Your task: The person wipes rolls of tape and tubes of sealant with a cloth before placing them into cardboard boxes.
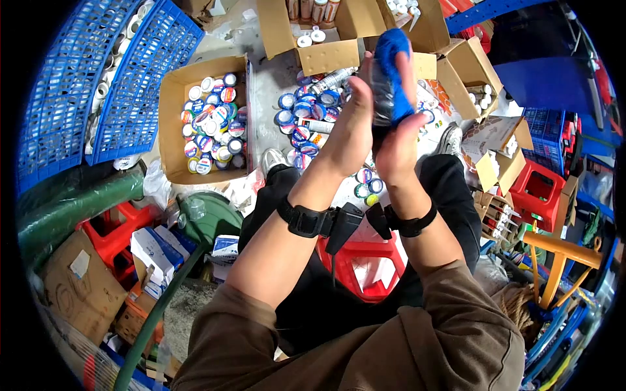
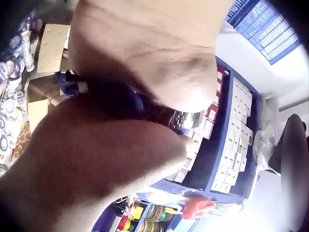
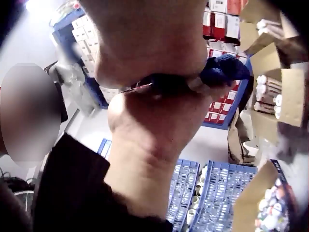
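Palms pressing inward: left hand and right hand sandwich blue fabric and a shiny film-wrapped piece, fingers near straight. Tape rolls lie left of my left hand. I'd keep pressure even, preventing slip.

- Your left hand and right hand hold a blue bundle between them.
- Round rolls lie heaped beyond your knees.
- More rolls fill the cardboard box to your left.
- A red stool shows between your legs.
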### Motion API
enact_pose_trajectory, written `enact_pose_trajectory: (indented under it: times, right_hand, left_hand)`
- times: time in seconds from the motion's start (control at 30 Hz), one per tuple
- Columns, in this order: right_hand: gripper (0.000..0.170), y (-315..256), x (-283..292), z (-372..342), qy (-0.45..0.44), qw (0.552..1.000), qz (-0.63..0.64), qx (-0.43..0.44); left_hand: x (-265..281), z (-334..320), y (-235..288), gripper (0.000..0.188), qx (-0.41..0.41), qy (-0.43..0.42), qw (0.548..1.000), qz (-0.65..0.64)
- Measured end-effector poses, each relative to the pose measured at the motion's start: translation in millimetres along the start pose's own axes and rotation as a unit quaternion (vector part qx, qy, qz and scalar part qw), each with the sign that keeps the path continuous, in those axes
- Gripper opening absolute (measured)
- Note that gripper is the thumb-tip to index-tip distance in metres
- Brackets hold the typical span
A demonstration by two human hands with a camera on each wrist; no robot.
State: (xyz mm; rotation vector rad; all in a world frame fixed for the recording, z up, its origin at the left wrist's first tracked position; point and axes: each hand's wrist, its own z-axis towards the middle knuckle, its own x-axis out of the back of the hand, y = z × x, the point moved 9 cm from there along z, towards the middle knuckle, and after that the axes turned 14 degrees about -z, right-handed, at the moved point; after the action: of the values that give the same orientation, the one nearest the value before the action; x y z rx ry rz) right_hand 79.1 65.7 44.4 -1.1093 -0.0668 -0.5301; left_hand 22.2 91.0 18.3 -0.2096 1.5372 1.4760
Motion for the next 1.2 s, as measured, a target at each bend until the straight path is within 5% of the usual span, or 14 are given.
enact_pose_trajectory:
  times: [0.03, 0.2, 0.33, 0.37, 0.53, 0.6, 0.67, 0.73, 0.83, 1.0, 1.07, 1.1, 1.13, 1.2]
  right_hand:
    - [0.078, 12, 0, 0, -0.006, 0.996, 0.041, -0.077]
    - [0.057, 4, 6, 1, 0.005, 0.999, -0.025, -0.033]
    - [0.044, 3, 7, -14, 0.031, 0.994, -0.096, -0.051]
    - [0.042, -8, 6, -19, 0.046, 0.987, -0.156, 0.01]
    - [0.031, -39, -5, -40, 0.0, 0.976, -0.191, 0.104]
    - [0.03, -41, 4, -40, -0.005, 0.969, -0.198, 0.15]
    - [0.033, -27, 29, -39, 0.135, 0.968, -0.202, 0.065]
    - [0.026, 19, 35, -36, 0.214, 0.96, 0.043, -0.177]
    - [0.059, 32, 13, -27, 0.018, 0.98, 0.087, -0.177]
    - [0.03, 69, -27, -27, 0.001, 0.918, 0.213, -0.335]
    - [0.029, 102, -51, -38, -0.015, 0.886, 0.225, -0.405]
    - [0.032, 115, -62, -38, -0.1, 0.94, 0.016, -0.326]
    - [0.039, 202, -106, -83, -0.171, 0.865, 0.256, -0.397]
    - [0.037, 164, -148, -81, -0.232, 0.885, 0.129, -0.384]
  left_hand:
    - [0, -5, 1, 0.088, 0.007, 0.0, 0.998, 0.066]
    - [2, -7, 8, 0.093, 0.016, -0.062, 0.991, 0.12]
    - [16, -11, 12, 0.072, 0.066, 0.075, 0.978, 0.183]
    - [30, -11, 14, 0.06, -0.005, 0.137, 0.974, 0.18]
    - [49, -13, 12, 0.058, 0.082, 0.228, 0.969, 0.044]
    - [33, -12, -2, 0.071, 0.11, 0.202, 0.944, -0.237]
    - [28, -7, 14, 0.071, 0.053, 0.191, 0.943, -0.268]
    - [28, -7, 27, 0.067, 0.004, 0.205, 0.95, -0.237]
    - [35, -5, 27, 0.06, -0.006, 0.222, 0.965, -0.137]
    - [82, -22, 26, 0.042, -0.013, 0.342, 0.924, 0.172]
    - [83, -36, 46, 0.047, 0.025, 0.407, 0.806, 0.429]
    - [72, -40, 57, 0.051, -0.053, 0.413, 0.747, 0.518]
    - [65, -41, 63, 0.051, -0.103, 0.405, 0.733, 0.536]
    - [60, -41, 64, 0.046, -0.125, 0.373, 0.79, 0.471]
